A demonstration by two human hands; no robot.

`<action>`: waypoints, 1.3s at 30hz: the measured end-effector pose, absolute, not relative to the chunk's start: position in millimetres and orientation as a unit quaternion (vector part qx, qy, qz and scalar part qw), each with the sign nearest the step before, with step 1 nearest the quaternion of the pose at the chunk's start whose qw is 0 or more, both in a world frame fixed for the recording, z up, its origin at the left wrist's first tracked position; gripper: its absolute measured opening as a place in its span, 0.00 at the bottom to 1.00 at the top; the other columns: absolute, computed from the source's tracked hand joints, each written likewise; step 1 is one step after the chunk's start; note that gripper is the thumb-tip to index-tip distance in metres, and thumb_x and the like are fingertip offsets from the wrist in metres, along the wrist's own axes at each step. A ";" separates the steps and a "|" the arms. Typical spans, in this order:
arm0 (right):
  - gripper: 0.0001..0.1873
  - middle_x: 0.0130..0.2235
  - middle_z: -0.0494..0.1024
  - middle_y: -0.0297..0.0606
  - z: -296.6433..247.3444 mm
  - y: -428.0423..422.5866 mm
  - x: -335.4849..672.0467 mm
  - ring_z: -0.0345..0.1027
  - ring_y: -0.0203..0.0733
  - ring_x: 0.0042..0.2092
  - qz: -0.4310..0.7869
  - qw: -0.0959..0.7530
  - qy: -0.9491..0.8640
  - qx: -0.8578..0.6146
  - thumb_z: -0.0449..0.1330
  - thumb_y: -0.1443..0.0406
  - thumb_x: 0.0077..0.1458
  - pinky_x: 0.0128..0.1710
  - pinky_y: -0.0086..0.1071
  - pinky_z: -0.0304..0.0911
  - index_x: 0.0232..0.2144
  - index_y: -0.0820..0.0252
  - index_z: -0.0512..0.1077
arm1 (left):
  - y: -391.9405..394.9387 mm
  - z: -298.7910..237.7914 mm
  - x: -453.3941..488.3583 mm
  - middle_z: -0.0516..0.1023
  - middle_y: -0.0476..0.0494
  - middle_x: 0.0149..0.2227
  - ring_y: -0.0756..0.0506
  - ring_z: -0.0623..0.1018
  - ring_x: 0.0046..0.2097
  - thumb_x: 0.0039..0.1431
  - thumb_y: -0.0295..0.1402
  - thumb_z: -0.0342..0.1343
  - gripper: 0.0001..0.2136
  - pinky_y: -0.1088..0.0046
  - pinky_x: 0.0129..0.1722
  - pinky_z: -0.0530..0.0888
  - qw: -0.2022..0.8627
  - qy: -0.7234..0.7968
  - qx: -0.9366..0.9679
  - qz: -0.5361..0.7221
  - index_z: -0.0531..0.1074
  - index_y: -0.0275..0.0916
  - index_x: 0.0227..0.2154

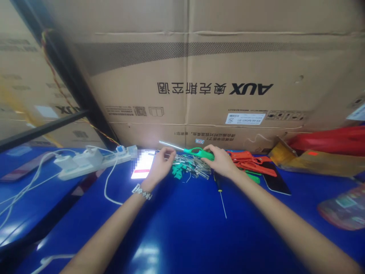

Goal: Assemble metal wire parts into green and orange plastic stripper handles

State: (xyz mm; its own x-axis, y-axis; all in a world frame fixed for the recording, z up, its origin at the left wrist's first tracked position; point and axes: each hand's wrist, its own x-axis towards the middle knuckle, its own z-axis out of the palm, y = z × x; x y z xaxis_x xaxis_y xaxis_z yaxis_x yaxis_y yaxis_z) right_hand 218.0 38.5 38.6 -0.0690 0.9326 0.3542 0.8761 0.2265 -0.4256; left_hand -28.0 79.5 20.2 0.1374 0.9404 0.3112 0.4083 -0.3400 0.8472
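My right hand [221,161] grips the green handle of a long-nosed lighter [196,151], whose metal tube points left toward my left hand. My left hand [161,165], with a metal watch band at the wrist, has its fingers curled and pinched near the tube's tip, over a pile of small green parts and clear pieces [188,169]. What the left fingers hold is too small to make out.
A lit phone [142,164] lies left of the pile. A white power strip [88,163] with chargers and cables sits further left. Orange and green lighters [248,163], a dark phone [275,182] and a thin screwdriver [221,196] lie to the right. A big cardboard box [199,76] walls the back of the blue table [182,228].
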 end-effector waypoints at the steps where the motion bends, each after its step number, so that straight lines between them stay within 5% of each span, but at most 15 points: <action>1: 0.13 0.40 0.81 0.37 40.1 49.6 221.5 0.74 0.48 0.41 0.049 0.269 -0.735 -0.620 0.65 0.63 0.53 0.40 0.37 0.63 0.42 0.54 0.71 | 85.8 19.7 -30.8 0.79 0.40 0.40 0.43 0.77 0.39 0.62 0.38 0.53 0.11 0.64 0.41 0.75 0.257 0.492 0.710 0.434 0.73 0.37 0.40; 4: 0.11 0.37 0.80 0.36 36.3 79.7 224.3 0.74 0.45 0.39 0.043 0.245 -0.748 -0.616 0.65 0.68 0.51 0.38 0.34 0.62 0.39 0.55 0.72 | 105.0 15.5 -34.2 0.76 0.37 0.44 0.41 0.77 0.44 0.62 0.32 0.51 0.11 0.60 0.47 0.74 0.168 0.486 0.767 0.383 0.73 0.35 0.44; 10: 0.11 0.42 0.80 0.39 14.0 107.6 215.4 0.72 0.45 0.43 0.033 0.248 -0.763 -0.596 0.62 0.72 0.53 0.43 0.35 0.64 0.39 0.58 0.74 | 137.5 5.1 -31.9 0.76 0.34 0.46 0.38 0.76 0.49 0.62 0.32 0.50 0.13 0.56 0.54 0.71 0.153 0.494 0.804 0.293 0.75 0.34 0.45; 16: 0.07 0.45 0.77 0.42 2.0 104.7 218.4 0.67 0.48 0.49 0.005 0.230 -0.774 -0.590 0.61 0.68 0.57 0.46 0.39 0.61 0.36 0.58 0.80 | 147.3 -0.1 -30.5 0.78 0.37 0.43 0.39 0.77 0.47 0.61 0.32 0.50 0.11 0.59 0.55 0.71 0.162 0.488 0.804 0.299 0.77 0.37 0.38; 23: 0.14 0.41 0.76 0.43 5.0 88.2 221.5 0.64 0.50 0.47 -0.010 0.246 -0.750 -0.614 0.58 0.68 0.59 0.44 0.41 0.57 0.45 0.56 0.78 | 123.7 8.2 -25.3 0.78 0.37 0.45 0.39 0.77 0.49 0.62 0.35 0.50 0.10 0.60 0.53 0.70 0.166 0.486 0.785 0.346 0.75 0.38 0.38; 30: 0.09 0.35 0.79 0.38 10.7 35.3 217.6 0.66 0.47 0.42 0.041 0.322 -0.730 -0.601 0.57 0.66 0.59 0.42 0.39 0.55 0.30 0.56 0.77 | 70.7 20.4 -2.8 0.78 0.41 0.41 0.40 0.77 0.46 0.64 0.36 0.51 0.09 0.62 0.50 0.70 0.201 0.419 0.790 0.401 0.75 0.39 0.36; 39: 0.07 0.37 0.80 0.37 5.0 -28.0 205.4 0.66 0.47 0.43 0.042 0.352 -0.713 -0.605 0.58 0.66 0.59 0.44 0.40 0.53 0.31 0.56 0.75 | 34.8 10.9 26.3 0.76 0.42 0.39 0.41 0.76 0.45 0.64 0.32 0.51 0.07 0.63 0.49 0.70 0.229 0.361 0.821 0.379 0.73 0.39 0.36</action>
